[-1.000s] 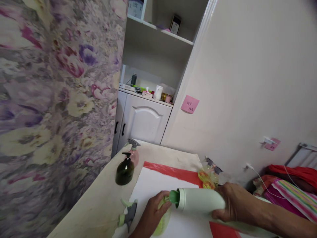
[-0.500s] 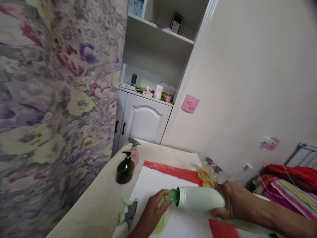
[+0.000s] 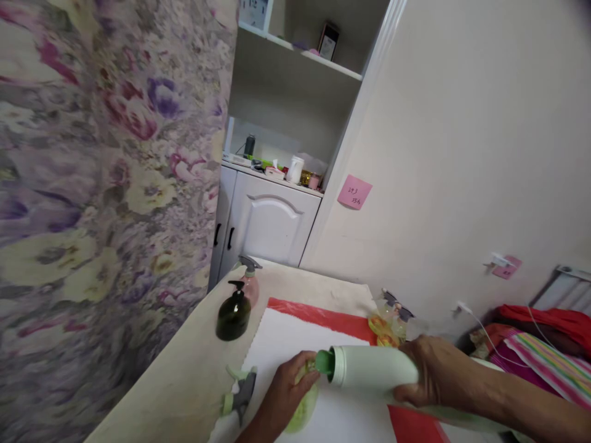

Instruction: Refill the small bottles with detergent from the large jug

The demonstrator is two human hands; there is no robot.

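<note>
The right hand point(image 3: 438, 375) grips the pale green bottle point(image 3: 373, 369), tipped sideways above the desk point(image 3: 184, 381). The left hand point(image 3: 289, 384) clasps a yellow-green bottle point(image 3: 302, 409) at its spout. Transfer appears underway, not finished.

curtain: floral curtain point(image 3: 106, 184), left
table items: dark pump bottle point(image 3: 234, 314) just in front of pink spray bottle point(image 3: 250, 284); loose trigger sprayer point(image 3: 240, 397) near front edge
wall: pink sticky note point(image 3: 354, 192)
cabinet: white cabinet point(image 3: 265, 224), cluttered top
right: striped cloth point(image 3: 549, 363)
</note>
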